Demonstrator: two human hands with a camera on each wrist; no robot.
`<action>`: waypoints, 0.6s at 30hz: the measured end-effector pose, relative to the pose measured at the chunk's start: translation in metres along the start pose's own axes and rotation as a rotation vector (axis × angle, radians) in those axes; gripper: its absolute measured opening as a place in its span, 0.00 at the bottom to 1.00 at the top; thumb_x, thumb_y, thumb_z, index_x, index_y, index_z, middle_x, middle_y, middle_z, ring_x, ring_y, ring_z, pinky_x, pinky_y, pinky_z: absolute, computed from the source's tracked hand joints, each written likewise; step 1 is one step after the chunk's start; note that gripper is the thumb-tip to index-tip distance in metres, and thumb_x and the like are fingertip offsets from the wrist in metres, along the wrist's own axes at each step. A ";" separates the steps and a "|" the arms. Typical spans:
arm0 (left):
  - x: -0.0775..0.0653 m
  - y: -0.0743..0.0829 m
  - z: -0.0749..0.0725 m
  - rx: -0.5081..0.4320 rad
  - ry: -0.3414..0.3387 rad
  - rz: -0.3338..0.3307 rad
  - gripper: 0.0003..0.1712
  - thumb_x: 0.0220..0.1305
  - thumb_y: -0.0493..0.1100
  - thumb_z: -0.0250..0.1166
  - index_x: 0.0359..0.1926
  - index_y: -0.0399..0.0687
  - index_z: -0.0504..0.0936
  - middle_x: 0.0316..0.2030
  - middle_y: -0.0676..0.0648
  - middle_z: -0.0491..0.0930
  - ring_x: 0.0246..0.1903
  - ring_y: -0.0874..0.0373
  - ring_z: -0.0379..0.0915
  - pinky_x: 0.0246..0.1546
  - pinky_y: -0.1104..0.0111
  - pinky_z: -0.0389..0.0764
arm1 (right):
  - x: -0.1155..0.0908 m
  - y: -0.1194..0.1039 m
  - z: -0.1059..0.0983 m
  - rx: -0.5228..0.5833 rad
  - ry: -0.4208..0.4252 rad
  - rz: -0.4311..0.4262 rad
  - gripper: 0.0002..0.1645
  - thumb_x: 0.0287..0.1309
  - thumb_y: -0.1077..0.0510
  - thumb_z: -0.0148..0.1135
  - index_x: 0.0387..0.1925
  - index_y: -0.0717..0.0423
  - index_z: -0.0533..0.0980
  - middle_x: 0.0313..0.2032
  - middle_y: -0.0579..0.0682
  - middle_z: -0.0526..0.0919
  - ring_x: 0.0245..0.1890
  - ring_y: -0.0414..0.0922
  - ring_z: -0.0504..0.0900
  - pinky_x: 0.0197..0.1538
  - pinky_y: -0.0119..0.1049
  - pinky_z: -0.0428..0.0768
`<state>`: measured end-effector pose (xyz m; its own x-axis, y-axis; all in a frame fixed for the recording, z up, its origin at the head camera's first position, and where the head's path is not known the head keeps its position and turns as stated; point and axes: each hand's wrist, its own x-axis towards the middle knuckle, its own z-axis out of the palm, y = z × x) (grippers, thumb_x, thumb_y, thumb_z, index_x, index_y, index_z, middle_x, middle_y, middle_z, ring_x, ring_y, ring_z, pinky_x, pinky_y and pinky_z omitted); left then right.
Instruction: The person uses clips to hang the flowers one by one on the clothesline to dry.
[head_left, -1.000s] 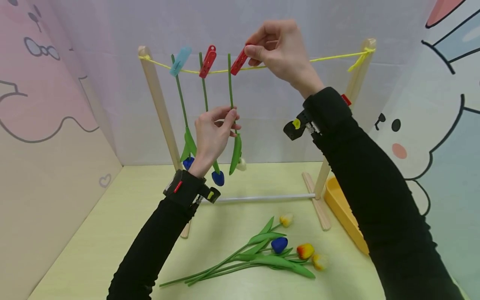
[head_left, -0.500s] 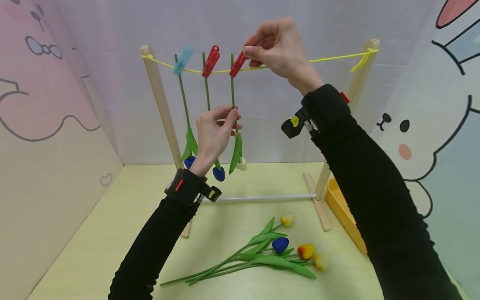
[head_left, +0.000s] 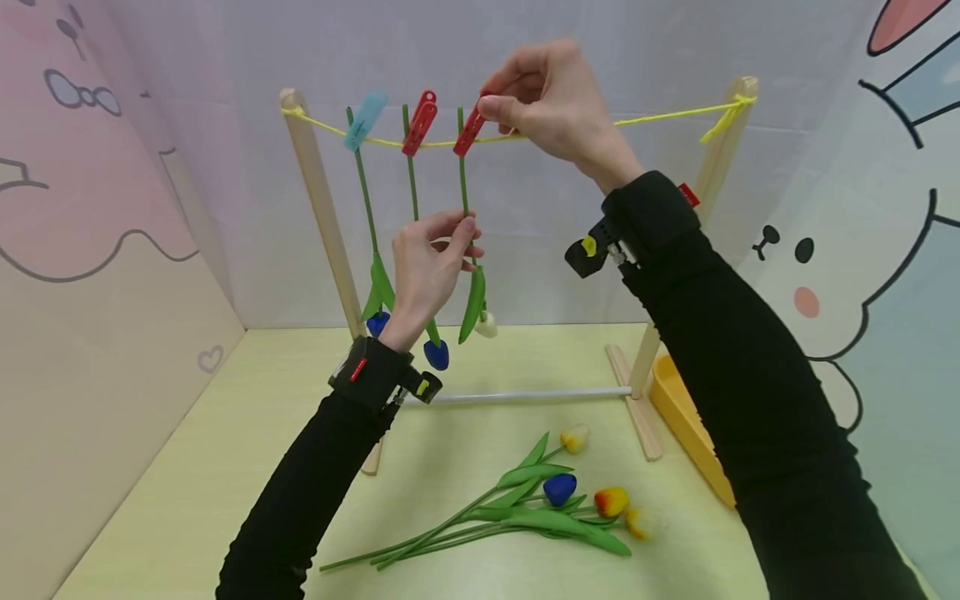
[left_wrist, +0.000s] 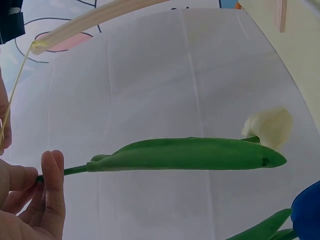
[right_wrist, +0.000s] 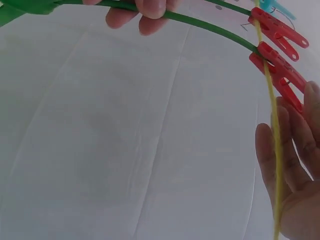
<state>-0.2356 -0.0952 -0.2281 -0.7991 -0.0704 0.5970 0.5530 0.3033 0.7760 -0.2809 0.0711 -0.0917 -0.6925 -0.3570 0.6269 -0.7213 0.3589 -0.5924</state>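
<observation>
My left hand [head_left: 431, 267] pinches the green stem of an artificial white tulip [head_left: 486, 324], which hangs flower down. In the left wrist view, its long green leaf [left_wrist: 185, 154] stretches out from my left fingers [left_wrist: 53, 185]. Up at the yellow string [head_left: 510, 137], my right hand [head_left: 558, 108] holds the handle end of a red clothespin [head_left: 468, 133]. The right wrist view has that clothespin [right_wrist: 280, 75] across both stem and string, with thumb and fingers at its handles. Another red clothespin [head_left: 419, 125] and a light blue clothespin [head_left: 365, 122] hold two blue tulips [head_left: 437, 355] to the left.
The string runs between two wooden posts [head_left: 318, 200], joined low down by a white rod [head_left: 525, 395]. Several loose tulips [head_left: 558, 490] lie on the table [head_left: 187, 467] in front. A yellow tray [head_left: 686, 421] stands at the right, partly behind my right sleeve.
My right hand has moved slightly left with the red clothespin, which was beside the white tulip's stem and now sits across it. My left hand has stayed on the stem.
</observation>
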 end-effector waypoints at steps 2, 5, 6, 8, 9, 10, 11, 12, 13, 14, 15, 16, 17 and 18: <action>-0.001 0.000 0.000 0.000 0.004 0.001 0.14 0.72 0.39 0.61 0.53 0.36 0.85 0.40 0.35 0.87 0.27 0.64 0.84 0.31 0.74 0.84 | -0.002 -0.001 0.001 -0.070 -0.004 -0.049 0.13 0.65 0.58 0.66 0.46 0.64 0.84 0.37 0.55 0.88 0.33 0.40 0.81 0.42 0.24 0.75; -0.003 -0.001 0.001 0.000 0.008 0.006 0.15 0.72 0.39 0.62 0.55 0.36 0.84 0.42 0.35 0.87 0.30 0.51 0.87 0.31 0.74 0.84 | -0.008 -0.003 0.003 -0.186 -0.005 -0.128 0.17 0.67 0.56 0.65 0.51 0.64 0.82 0.45 0.60 0.87 0.43 0.46 0.82 0.44 0.25 0.72; -0.004 -0.002 0.001 0.003 0.011 0.012 0.16 0.72 0.39 0.62 0.55 0.36 0.84 0.43 0.34 0.87 0.30 0.47 0.87 0.30 0.74 0.84 | -0.011 -0.004 0.003 -0.222 -0.004 -0.154 0.19 0.68 0.55 0.64 0.54 0.63 0.81 0.48 0.60 0.87 0.48 0.47 0.82 0.47 0.26 0.72; -0.007 -0.003 0.001 0.007 0.017 0.029 0.17 0.72 0.39 0.62 0.57 0.36 0.82 0.46 0.34 0.86 0.31 0.43 0.86 0.30 0.75 0.84 | -0.018 -0.005 0.004 -0.264 0.002 -0.197 0.23 0.68 0.54 0.63 0.58 0.64 0.78 0.53 0.60 0.85 0.54 0.51 0.80 0.54 0.30 0.73; -0.008 -0.004 0.001 0.009 0.021 0.041 0.17 0.72 0.39 0.62 0.58 0.36 0.82 0.47 0.34 0.86 0.30 0.45 0.87 0.31 0.75 0.84 | -0.022 -0.006 0.004 -0.274 0.011 -0.221 0.24 0.68 0.54 0.63 0.60 0.65 0.77 0.56 0.61 0.84 0.57 0.52 0.78 0.58 0.32 0.72; -0.010 -0.005 0.000 0.010 0.025 0.054 0.18 0.72 0.39 0.62 0.58 0.36 0.81 0.48 0.34 0.86 0.30 0.45 0.87 0.30 0.75 0.84 | -0.026 -0.005 0.004 -0.275 0.025 -0.250 0.25 0.68 0.55 0.63 0.61 0.66 0.76 0.57 0.61 0.83 0.59 0.53 0.77 0.62 0.35 0.72; -0.013 -0.006 -0.001 0.012 0.030 0.069 0.18 0.72 0.39 0.62 0.59 0.36 0.81 0.50 0.35 0.85 0.30 0.46 0.87 0.31 0.75 0.84 | -0.031 -0.005 0.004 -0.278 0.038 -0.272 0.26 0.69 0.55 0.63 0.62 0.66 0.75 0.58 0.62 0.81 0.61 0.54 0.75 0.66 0.37 0.70; -0.016 -0.007 -0.002 0.015 0.037 0.085 0.19 0.72 0.38 0.62 0.60 0.36 0.80 0.51 0.35 0.84 0.29 0.48 0.87 0.31 0.75 0.84 | -0.036 -0.004 0.004 -0.274 0.054 -0.297 0.26 0.69 0.55 0.63 0.62 0.67 0.75 0.59 0.62 0.81 0.62 0.55 0.75 0.69 0.38 0.68; -0.019 -0.008 -0.003 0.017 0.046 0.101 0.19 0.72 0.38 0.62 0.60 0.36 0.80 0.51 0.36 0.84 0.29 0.48 0.86 0.31 0.75 0.84 | -0.041 -0.002 0.004 -0.272 0.069 -0.322 0.26 0.68 0.56 0.63 0.61 0.68 0.75 0.59 0.63 0.81 0.61 0.55 0.74 0.70 0.38 0.67; -0.022 -0.009 -0.005 0.019 0.056 0.118 0.20 0.72 0.38 0.62 0.61 0.36 0.79 0.52 0.36 0.83 0.29 0.49 0.86 0.30 0.75 0.84 | -0.048 0.000 0.005 -0.266 0.082 -0.341 0.25 0.68 0.57 0.63 0.61 0.69 0.75 0.59 0.64 0.80 0.62 0.55 0.74 0.71 0.38 0.66; -0.026 -0.011 -0.007 0.023 0.068 0.137 0.20 0.71 0.37 0.62 0.61 0.36 0.78 0.51 0.36 0.83 0.29 0.48 0.86 0.30 0.75 0.84 | -0.054 0.002 0.005 -0.259 0.092 -0.364 0.25 0.68 0.57 0.64 0.60 0.69 0.75 0.59 0.64 0.80 0.62 0.56 0.74 0.72 0.38 0.66; -0.030 -0.012 -0.009 0.023 0.076 0.152 0.20 0.71 0.37 0.63 0.61 0.35 0.78 0.52 0.36 0.83 0.29 0.47 0.86 0.29 0.75 0.84 | -0.061 0.004 0.005 -0.252 0.101 -0.384 0.25 0.67 0.58 0.64 0.60 0.69 0.75 0.58 0.64 0.80 0.62 0.56 0.74 0.72 0.38 0.66; -0.034 -0.013 -0.011 0.028 0.085 0.167 0.21 0.71 0.36 0.63 0.62 0.35 0.77 0.52 0.36 0.82 0.28 0.46 0.86 0.29 0.76 0.83 | -0.068 0.007 0.005 -0.242 0.108 -0.395 0.24 0.67 0.59 0.65 0.59 0.69 0.76 0.58 0.65 0.81 0.62 0.56 0.75 0.72 0.39 0.66; -0.038 -0.015 -0.013 0.034 0.092 0.184 0.20 0.70 0.36 0.63 0.61 0.34 0.77 0.52 0.36 0.82 0.28 0.45 0.86 0.28 0.76 0.83 | -0.076 0.010 0.005 -0.231 0.117 -0.406 0.24 0.66 0.60 0.65 0.58 0.69 0.76 0.57 0.65 0.81 0.61 0.57 0.76 0.71 0.40 0.67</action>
<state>-0.2103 -0.1096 -0.2600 -0.6596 -0.0965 0.7454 0.6782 0.3509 0.6456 -0.2355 0.0969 -0.1475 -0.3401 -0.4133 0.8447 -0.9018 0.3980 -0.1683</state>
